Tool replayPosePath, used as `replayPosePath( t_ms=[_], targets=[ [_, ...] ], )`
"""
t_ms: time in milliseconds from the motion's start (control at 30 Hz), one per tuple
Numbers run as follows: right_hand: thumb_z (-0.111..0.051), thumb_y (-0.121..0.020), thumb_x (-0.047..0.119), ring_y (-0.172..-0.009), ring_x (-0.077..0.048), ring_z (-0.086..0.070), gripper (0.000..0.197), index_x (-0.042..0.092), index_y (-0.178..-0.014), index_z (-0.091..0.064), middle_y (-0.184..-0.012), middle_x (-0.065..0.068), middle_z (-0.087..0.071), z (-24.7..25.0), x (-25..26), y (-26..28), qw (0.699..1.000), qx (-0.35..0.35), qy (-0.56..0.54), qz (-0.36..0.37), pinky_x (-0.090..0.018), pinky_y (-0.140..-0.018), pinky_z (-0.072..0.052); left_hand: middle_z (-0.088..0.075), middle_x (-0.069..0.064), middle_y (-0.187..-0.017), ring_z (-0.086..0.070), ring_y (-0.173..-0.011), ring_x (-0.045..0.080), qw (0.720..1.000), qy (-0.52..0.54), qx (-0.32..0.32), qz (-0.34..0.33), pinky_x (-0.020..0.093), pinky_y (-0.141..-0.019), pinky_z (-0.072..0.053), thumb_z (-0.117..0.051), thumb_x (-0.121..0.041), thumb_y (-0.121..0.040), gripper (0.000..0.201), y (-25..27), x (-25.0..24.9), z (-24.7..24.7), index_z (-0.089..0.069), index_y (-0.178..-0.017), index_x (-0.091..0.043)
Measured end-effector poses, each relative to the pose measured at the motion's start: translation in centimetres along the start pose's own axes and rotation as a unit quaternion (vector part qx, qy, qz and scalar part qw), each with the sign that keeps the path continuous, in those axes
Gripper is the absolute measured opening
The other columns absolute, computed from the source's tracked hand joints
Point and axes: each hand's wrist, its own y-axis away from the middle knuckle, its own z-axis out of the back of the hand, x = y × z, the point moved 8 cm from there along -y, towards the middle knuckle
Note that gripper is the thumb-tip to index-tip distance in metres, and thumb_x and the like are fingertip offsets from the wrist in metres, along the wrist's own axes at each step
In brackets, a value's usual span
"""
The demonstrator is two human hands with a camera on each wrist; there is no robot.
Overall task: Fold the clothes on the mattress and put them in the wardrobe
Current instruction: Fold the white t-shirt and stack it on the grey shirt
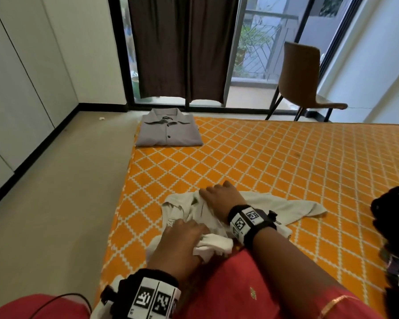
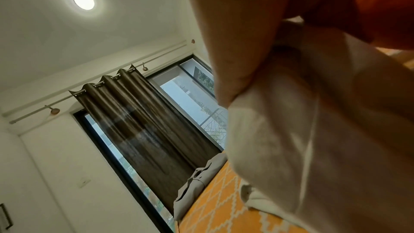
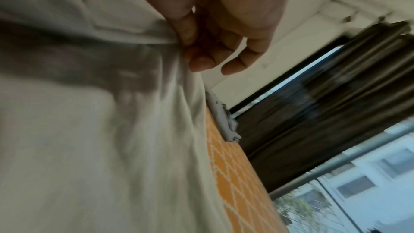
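Observation:
A crumpled white garment (image 1: 258,203) lies near the front edge of the orange patterned mattress (image 1: 274,157). My left hand (image 1: 184,231) holds a bunched fold of it at the near side; in the left wrist view the white garment (image 2: 313,130) is gathered under the left hand (image 2: 235,42). Farther in, my right hand (image 1: 219,196) has its fingers curled into the cloth. Up close, the right hand (image 3: 201,50) pinches a fold of the white garment (image 3: 100,148). A folded grey button shirt (image 1: 168,130) sits at the mattress's far left corner.
White wardrobe doors (image 1: 21,77) line the left wall across a strip of bare floor (image 1: 67,192). A brown chair (image 1: 304,77) stands by the window behind the mattress, beside a dark curtain (image 1: 182,47). Dark clothing (image 1: 392,212) lies at the right edge.

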Motion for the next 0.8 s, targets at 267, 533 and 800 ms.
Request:
replayPosePath(
  t_ms=[267, 533, 800],
  targets=[
    [-0.055, -0.074, 0.025, -0.071, -0.031, -0.053, 0.018, 0.007, -0.079, -0.058, -0.094, -0.014, -0.057, 1.9, -9.3, 4.1, 0.932, -0.253, -0.129, -0.224, -0.04, -0.065, -0.046, -0.056, -0.009, -0.11, -0.049, -0.109, 0.022, 0.99, 0.02, -0.022, 0.14, 0.034, -0.08, -0.037, -0.069, -0.035, -0.077, 0.033, 0.0, 5.7, 0.3, -0.052, -0.105, -0.03],
    [-0.047, -0.08, 0.002, -0.059, -0.003, -0.049, 0.02, 0.02, -0.084, -0.055, -0.089, 0.005, -0.06, -2.0, -6.7, 3.8, 0.923, 0.011, -0.383, -0.038, -0.026, -0.062, -0.037, -0.063, -0.003, -0.115, -0.056, -0.111, 0.023, 0.966, -0.086, 0.062, 0.234, 0.034, -0.082, -0.04, -0.052, -0.025, -0.089, 0.012, 1.3, 8.7, -2.0, -0.052, -0.099, -0.032],
    [-0.057, -0.091, 0.053, -0.1, -0.024, -0.058, 0.046, 0.024, -0.127, -0.055, -0.112, 0.001, -0.064, -0.1, -9.0, 7.4, 0.949, 0.305, -0.076, -0.026, -0.031, -0.079, -0.042, -0.066, 0.018, -0.095, -0.062, -0.09, 0.039, 0.918, -0.044, -0.209, 0.334, 0.039, -0.067, -0.043, -0.054, -0.01, -0.086, 0.01, 2.6, 15.8, 6.9, -0.061, -0.09, -0.015]
  ],
)
